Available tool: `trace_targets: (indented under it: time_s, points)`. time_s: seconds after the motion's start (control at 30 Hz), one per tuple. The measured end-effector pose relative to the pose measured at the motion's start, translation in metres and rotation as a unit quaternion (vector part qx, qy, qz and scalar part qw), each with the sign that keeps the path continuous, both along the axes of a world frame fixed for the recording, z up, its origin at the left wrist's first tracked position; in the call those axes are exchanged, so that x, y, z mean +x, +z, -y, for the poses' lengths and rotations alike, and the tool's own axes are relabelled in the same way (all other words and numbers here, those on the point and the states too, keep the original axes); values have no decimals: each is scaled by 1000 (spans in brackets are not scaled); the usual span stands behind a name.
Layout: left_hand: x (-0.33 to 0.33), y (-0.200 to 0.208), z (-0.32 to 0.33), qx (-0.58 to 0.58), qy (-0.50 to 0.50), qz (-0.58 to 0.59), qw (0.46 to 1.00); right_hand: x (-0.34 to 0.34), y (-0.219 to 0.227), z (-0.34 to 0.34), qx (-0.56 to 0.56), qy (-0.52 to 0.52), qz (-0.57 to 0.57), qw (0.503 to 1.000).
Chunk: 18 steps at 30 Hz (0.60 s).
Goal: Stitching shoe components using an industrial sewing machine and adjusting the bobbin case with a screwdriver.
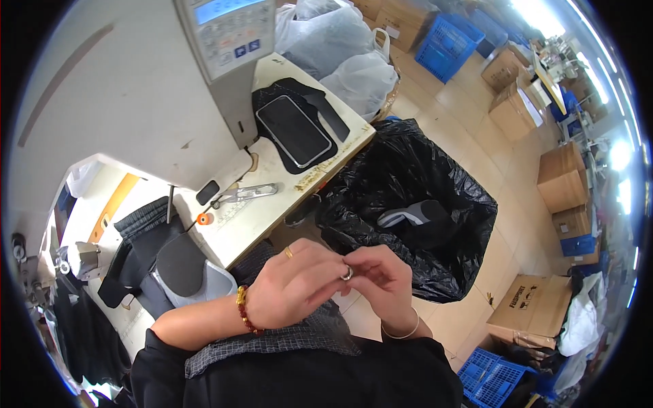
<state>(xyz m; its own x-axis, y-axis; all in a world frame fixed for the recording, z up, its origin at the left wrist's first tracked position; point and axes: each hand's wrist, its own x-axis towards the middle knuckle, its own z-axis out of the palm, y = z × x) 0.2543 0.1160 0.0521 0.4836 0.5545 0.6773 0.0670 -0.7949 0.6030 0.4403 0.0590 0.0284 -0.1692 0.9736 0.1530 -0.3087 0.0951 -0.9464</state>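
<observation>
In front of my body, both hands meet in a pinch around a small round silver metal piece [347, 273], which looks like a bobbin case. My left hand [296, 282] is closed with its fingertips at the piece's left side. From the right, my right hand [381, 277] grips it between thumb and fingers. Fingers partly hide the piece. Nearby on the white sewing machine table [235, 238] lie metal thread snips [252, 193] and a small orange round item [204, 218]. Black and grey padded fabric pieces [190, 268] rest at the left, beneath the machine.
A large white sewing machine [115, 95] with a control panel [228, 34] stands at the left. On the table's far end, a phone [294, 130] lies on black fabric. Right of the table is a bin lined with black plastic [469, 204], holding a grey-black piece. Cardboard boxes [561, 177] line the right.
</observation>
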Motion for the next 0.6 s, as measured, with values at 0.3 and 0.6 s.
trace_targets:
  time_s: [0.3, 0.6]
  points:
    - [33, -55, 7, -310, 62, 26, 948, 38, -43, -20, -100, -74, 16, 992]
    - [58, -248, 15, -864, 58, 31, 499, 67, -187, -3, -178, -114, 299, 931]
